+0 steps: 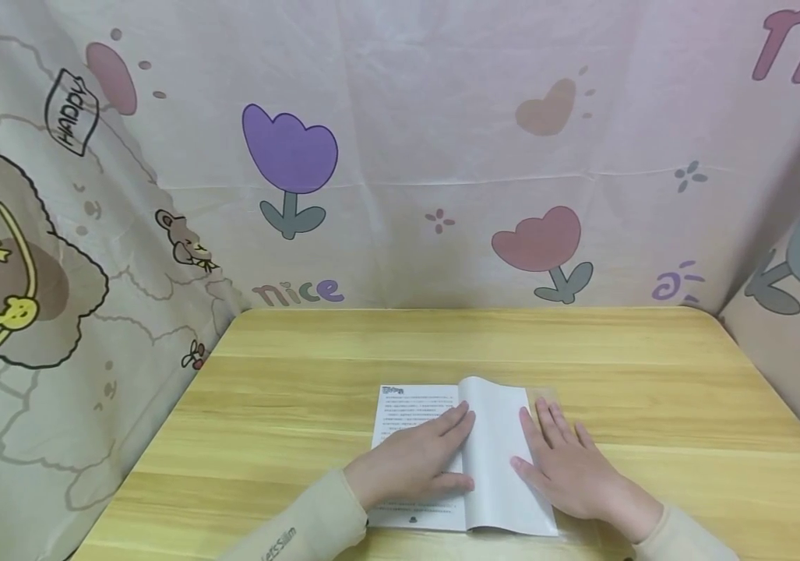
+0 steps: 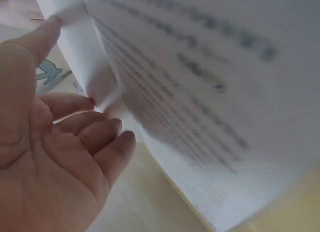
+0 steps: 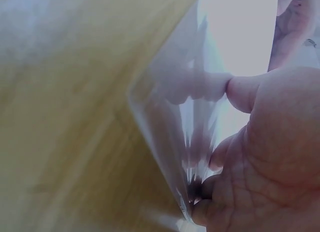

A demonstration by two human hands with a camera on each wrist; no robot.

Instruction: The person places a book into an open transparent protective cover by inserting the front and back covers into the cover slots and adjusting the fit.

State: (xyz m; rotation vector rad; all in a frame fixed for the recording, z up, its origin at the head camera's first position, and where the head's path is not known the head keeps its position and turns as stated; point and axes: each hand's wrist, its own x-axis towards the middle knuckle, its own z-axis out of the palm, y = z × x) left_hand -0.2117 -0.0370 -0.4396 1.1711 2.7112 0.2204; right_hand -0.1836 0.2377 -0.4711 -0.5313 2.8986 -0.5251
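Observation:
An open book lies on the table, its printed left page (image 1: 407,413) showing small lines of text. The right side is a blank white sheet (image 1: 498,444), bulging up beside the fold. Across the left page lies my left hand (image 1: 414,463), fingers extended, fingertips and thumb touching along the fold. My right hand (image 1: 568,471) rests with spread fingers at the white sheet's outer edge. Clear plastic film (image 3: 170,117) extends past that edge, under the right fingers. In the left wrist view the printed page (image 2: 190,92) looks blurred up close.
The wooden table (image 1: 287,421) extends around the book on all sides. Behind it and at both sides hangs a pale cloth (image 1: 407,117) printed with flowers, bears and words.

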